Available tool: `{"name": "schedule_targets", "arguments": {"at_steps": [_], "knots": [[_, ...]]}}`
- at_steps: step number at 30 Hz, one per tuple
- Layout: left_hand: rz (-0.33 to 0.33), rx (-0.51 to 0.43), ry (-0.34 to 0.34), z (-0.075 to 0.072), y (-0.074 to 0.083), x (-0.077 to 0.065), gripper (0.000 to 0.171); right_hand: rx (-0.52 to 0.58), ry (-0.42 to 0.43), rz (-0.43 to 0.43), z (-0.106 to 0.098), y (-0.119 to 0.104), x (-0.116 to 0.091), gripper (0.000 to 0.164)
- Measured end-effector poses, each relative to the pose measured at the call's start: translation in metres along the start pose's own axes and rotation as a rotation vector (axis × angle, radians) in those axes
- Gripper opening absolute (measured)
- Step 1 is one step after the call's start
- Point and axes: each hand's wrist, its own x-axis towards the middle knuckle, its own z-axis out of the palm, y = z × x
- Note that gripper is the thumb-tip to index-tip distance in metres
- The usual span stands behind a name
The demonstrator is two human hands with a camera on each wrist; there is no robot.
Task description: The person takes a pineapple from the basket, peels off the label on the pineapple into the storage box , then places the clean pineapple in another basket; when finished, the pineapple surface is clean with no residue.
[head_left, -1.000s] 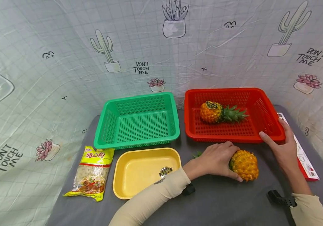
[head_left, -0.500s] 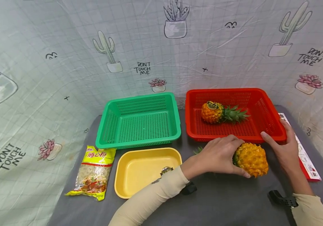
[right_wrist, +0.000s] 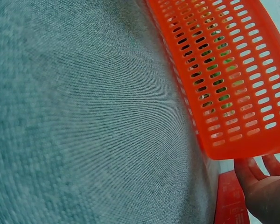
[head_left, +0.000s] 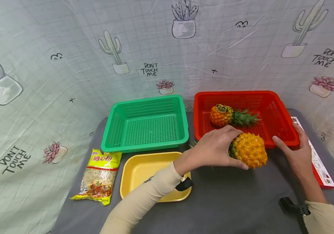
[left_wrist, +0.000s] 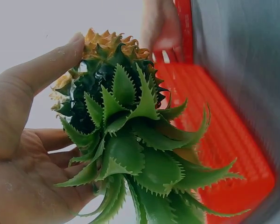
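Left hand, pinching spiky orange pineapple, moved nearer the red slotted plastic basket right hand gripped, likely leaving little gap beyond the pinch.

Two pineapples are counted, and two hands.
One red basket and one green basket are found, two in all. One yellow tray, one printed bag, one red-and-white package and one grey tabletop are also counted.
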Motion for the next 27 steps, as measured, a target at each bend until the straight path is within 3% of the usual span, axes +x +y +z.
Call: {"name": "schedule_targets", "arguments": {"at_steps": [9,15,21,27], "knots": [[-0.085,-0.003,0.07,-0.033,-0.041,-0.023,0.098,0.012,-0.008,0.001,0.001,-0.006,0.002,0.08],[-0.131,-0.057,0.058,-0.051,-0.065,-0.035,0.098,0.06,-0.001,0.013,-0.002,-0.008,0.001,0.08],[-0.125,-0.083,0.068,-0.075,-0.09,-0.046,0.094,0.083,-0.004,0.008,-0.003,-0.005,0.003,0.08],[-0.147,-0.083,0.083,-0.089,-0.115,-0.053,0.089,0.075,-0.011,0.015,-0.002,0.0,0.001,0.081]]}}
